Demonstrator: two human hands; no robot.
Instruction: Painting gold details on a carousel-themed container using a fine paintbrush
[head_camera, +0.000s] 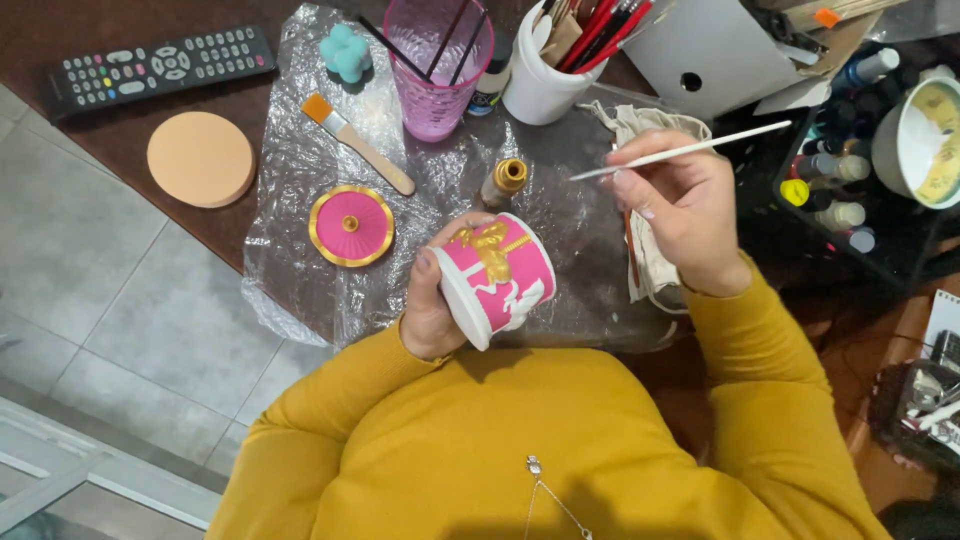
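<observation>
Just above the person's chest, over the near edge of a crinkled clear plastic sheet (300, 170), a small round pink pot with a white rim, a white figure and a gold painted bow (495, 280) is being held tilted on its side, its bow facing up. The left hand (432, 305) is wrapping around the pot's rim end, thumb and fingers clamped on it. The right hand (680, 205) is hovering just to the right of the pot, its fingers pinched together on a thin white paintbrush (685, 152) that is pointing left, its tip hanging above the pot and apart from it. Beside the pot, further onto the sheet, a small bottle with a gold cap (505, 180) is standing, and to its left a round pink lid with a gold edge and gold knob (351, 225) is lying flat. A flat wooden-handled brush with an orange tip (358, 143) is resting beyond the lid. At the back, a pink translucent cup holding dark sticks (437, 65) is standing next to a white mug full of brushes and pencils (545, 75). Off the sheet to the left, a round peach-coloured disc (201, 158) and a black remote control (160, 65) are lying on the dark wooden table (60, 30). A beige cloth (650, 270) is lying under the right wrist.
</observation>
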